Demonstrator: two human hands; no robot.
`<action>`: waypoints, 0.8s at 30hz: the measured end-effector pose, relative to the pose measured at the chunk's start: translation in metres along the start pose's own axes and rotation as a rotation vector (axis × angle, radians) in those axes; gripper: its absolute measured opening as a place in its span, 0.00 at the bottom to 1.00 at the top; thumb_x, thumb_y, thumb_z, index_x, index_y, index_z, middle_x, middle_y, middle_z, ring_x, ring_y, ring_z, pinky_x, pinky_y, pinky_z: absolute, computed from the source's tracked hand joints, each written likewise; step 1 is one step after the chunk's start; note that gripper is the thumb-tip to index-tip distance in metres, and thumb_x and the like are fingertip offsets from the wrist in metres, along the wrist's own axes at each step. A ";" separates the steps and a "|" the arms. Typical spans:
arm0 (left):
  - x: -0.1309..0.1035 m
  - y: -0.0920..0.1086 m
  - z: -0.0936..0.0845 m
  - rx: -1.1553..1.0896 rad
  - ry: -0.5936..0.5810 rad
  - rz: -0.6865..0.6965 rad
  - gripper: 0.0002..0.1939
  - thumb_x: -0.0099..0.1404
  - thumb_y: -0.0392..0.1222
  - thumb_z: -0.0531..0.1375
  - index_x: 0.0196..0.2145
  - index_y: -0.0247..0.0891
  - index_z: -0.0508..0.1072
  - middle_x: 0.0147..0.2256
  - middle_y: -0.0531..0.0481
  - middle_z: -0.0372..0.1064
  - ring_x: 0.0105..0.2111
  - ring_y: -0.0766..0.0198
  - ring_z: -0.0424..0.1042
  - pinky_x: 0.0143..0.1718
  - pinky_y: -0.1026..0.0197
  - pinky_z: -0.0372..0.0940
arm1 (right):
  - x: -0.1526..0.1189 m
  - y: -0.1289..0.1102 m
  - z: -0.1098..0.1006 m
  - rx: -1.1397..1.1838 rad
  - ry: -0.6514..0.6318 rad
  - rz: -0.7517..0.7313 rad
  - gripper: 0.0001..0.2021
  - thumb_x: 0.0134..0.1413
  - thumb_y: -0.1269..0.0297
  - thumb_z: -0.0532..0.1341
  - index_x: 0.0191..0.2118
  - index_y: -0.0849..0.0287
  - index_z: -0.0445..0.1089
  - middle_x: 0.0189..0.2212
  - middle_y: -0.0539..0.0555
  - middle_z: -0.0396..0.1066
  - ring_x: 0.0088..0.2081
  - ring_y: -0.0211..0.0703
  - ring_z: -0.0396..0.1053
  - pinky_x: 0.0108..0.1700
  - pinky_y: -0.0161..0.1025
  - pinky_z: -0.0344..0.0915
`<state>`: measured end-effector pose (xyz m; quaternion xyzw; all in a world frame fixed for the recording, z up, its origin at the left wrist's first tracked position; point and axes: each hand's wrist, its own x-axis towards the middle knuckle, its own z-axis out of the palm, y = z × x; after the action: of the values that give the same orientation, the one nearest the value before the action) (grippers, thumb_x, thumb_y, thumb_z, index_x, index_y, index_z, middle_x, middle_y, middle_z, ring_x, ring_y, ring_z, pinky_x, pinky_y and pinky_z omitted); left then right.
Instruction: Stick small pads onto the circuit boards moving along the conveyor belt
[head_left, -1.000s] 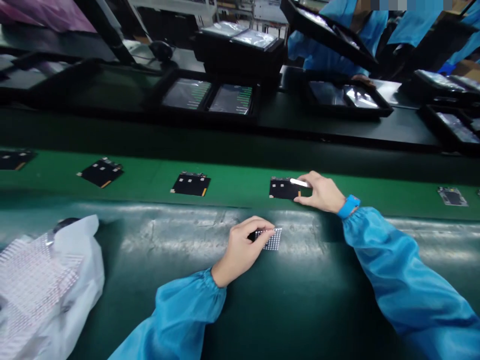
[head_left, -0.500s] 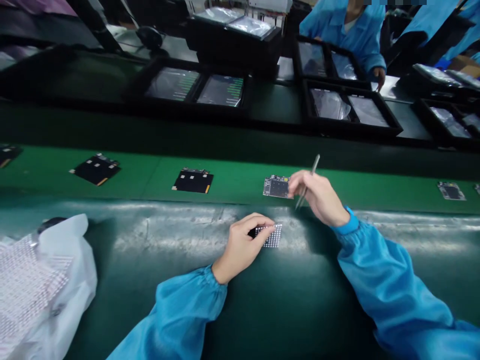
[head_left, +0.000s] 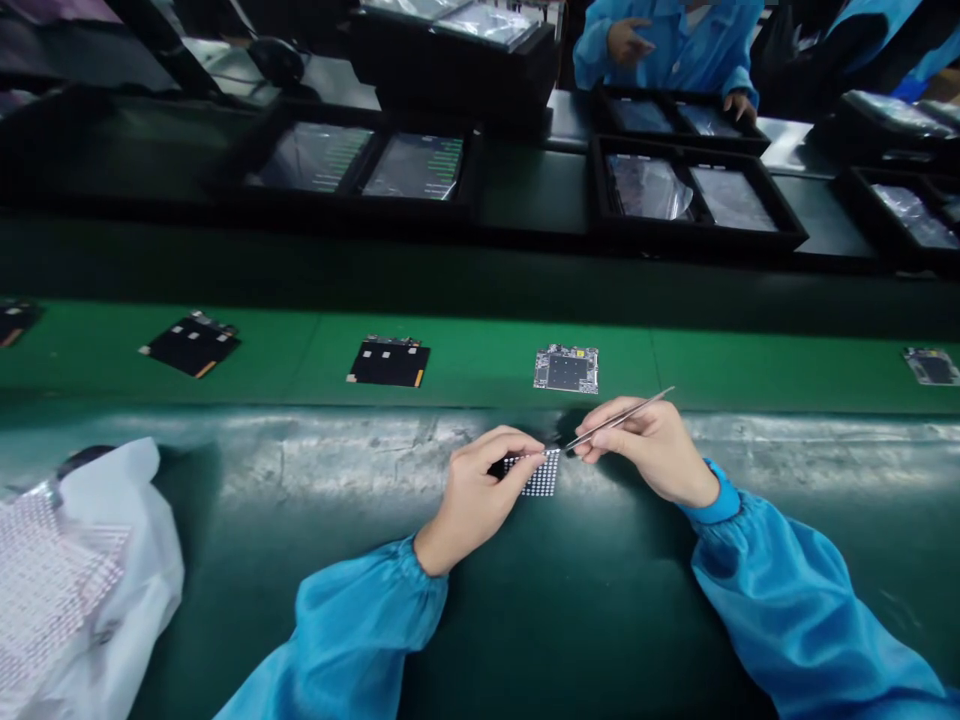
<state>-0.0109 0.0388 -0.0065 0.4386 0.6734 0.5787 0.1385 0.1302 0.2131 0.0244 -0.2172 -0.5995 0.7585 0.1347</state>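
Blue-sleeved arms reach over the dark green table, where the left hand (head_left: 480,490) pinches a small dotted sheet (head_left: 541,474), partly hidden under its fingers, flat against the mat. Just right of it, the right hand (head_left: 651,448) pinches thin metal tweezers (head_left: 621,417), tips at the sheet's right edge. Farther off, a bare circuit board (head_left: 566,369) lies on the green belt (head_left: 480,350); trays (head_left: 694,195) beyond blur.
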 end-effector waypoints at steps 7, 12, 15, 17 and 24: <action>0.000 0.001 0.000 -0.001 -0.003 0.024 0.04 0.64 0.32 0.65 0.32 0.39 0.79 0.31 0.50 0.79 0.31 0.64 0.78 0.34 0.63 0.73 | 0.000 -0.003 0.009 -0.035 0.052 -0.022 0.06 0.48 0.68 0.73 0.32 0.60 0.78 0.27 0.56 0.81 0.28 0.45 0.80 0.32 0.39 0.80; -0.001 0.000 0.000 0.014 -0.013 0.023 0.04 0.64 0.32 0.65 0.33 0.39 0.79 0.31 0.50 0.79 0.31 0.64 0.78 0.34 0.63 0.73 | 0.000 -0.002 0.011 -0.042 0.052 -0.016 0.06 0.49 0.68 0.73 0.33 0.61 0.78 0.28 0.56 0.81 0.28 0.45 0.80 0.32 0.38 0.79; -0.001 0.000 0.000 0.018 -0.009 0.032 0.04 0.64 0.32 0.65 0.33 0.39 0.79 0.31 0.50 0.79 0.31 0.64 0.78 0.34 0.63 0.73 | 0.001 -0.001 0.011 -0.041 0.047 -0.018 0.06 0.48 0.68 0.73 0.33 0.61 0.78 0.28 0.56 0.81 0.28 0.45 0.80 0.32 0.38 0.79; 0.000 0.001 0.000 0.017 -0.008 0.037 0.04 0.64 0.32 0.65 0.33 0.39 0.79 0.31 0.50 0.79 0.31 0.64 0.78 0.34 0.63 0.73 | 0.002 -0.001 0.011 -0.044 0.044 -0.015 0.07 0.48 0.68 0.74 0.33 0.61 0.78 0.28 0.56 0.81 0.28 0.45 0.80 0.32 0.37 0.79; 0.000 0.002 0.000 0.010 -0.014 0.026 0.04 0.65 0.33 0.65 0.33 0.40 0.79 0.31 0.50 0.79 0.31 0.64 0.78 0.33 0.63 0.73 | 0.003 0.000 0.011 -0.054 0.042 -0.005 0.06 0.48 0.66 0.74 0.32 0.61 0.78 0.28 0.56 0.81 0.28 0.45 0.80 0.32 0.38 0.80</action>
<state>-0.0102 0.0391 -0.0044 0.4522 0.6694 0.5741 0.1336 0.1217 0.2054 0.0263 -0.2353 -0.6172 0.7370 0.1433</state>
